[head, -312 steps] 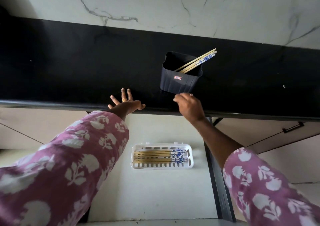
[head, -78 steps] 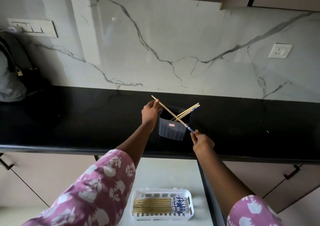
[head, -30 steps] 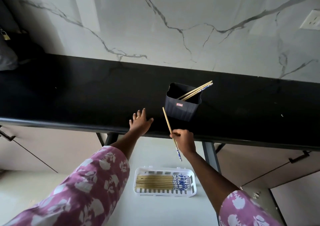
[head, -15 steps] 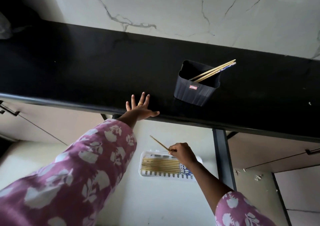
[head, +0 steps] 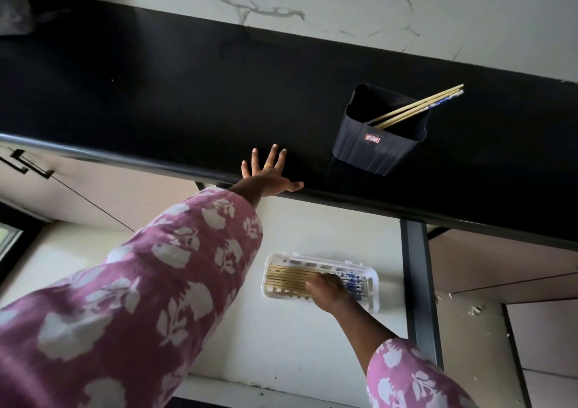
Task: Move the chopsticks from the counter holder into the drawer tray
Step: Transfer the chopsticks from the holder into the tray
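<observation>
A dark plastic holder (head: 375, 151) stands on the black counter (head: 156, 94) with two chopsticks (head: 416, 107) leaning out to its right. Below, in the open drawer (head: 297, 345), lies a white slotted tray (head: 373, 282) holding several chopsticks (head: 287, 277) side by side, blue-patterned ends to the right. My right hand (head: 328, 288) is down in the tray, fingers curled onto the row; whether it still grips a chopstick is hidden. My left hand (head: 269, 176) rests flat on the counter's front edge, fingers spread, left of the holder.
A dark vertical rail (head: 419, 282) borders the drawer on the right. A cabinet handle (head: 28, 163) sits under the counter at left. A grey bag (head: 12, 10) lies at the counter's far left. A marble wall (head: 344, 7) backs the counter.
My right hand has carried one chopstick from the holder down into the tray, and that chopstick no longer sticks up. My left hand has stayed flat on the counter edge.
</observation>
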### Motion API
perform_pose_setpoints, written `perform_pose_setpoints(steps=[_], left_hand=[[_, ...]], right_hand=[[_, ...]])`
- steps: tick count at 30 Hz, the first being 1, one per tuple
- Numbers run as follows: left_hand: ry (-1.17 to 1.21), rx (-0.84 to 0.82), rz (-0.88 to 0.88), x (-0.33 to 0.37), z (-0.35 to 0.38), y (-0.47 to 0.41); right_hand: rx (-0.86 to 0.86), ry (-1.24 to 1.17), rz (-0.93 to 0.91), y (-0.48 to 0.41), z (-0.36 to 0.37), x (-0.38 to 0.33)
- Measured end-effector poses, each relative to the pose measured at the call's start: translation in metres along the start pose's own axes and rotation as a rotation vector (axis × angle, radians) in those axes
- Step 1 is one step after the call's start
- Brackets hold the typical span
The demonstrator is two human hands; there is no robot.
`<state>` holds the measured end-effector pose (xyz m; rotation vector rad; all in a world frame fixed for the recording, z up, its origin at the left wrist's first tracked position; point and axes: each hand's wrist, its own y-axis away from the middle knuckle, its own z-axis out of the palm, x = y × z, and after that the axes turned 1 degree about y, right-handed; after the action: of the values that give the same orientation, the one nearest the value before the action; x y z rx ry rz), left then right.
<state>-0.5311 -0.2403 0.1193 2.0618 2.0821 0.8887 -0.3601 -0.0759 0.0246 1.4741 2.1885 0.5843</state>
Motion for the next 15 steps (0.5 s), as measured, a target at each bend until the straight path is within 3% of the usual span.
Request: perform_pose_setpoints(steps=[15], left_hand=[[0.005, 0.012, -0.007, -0.0024, 0.0038, -0.0007]], right_hand=[[0.084, 0.017, -0.025, -0.0054, 0.0052, -0.0002]])
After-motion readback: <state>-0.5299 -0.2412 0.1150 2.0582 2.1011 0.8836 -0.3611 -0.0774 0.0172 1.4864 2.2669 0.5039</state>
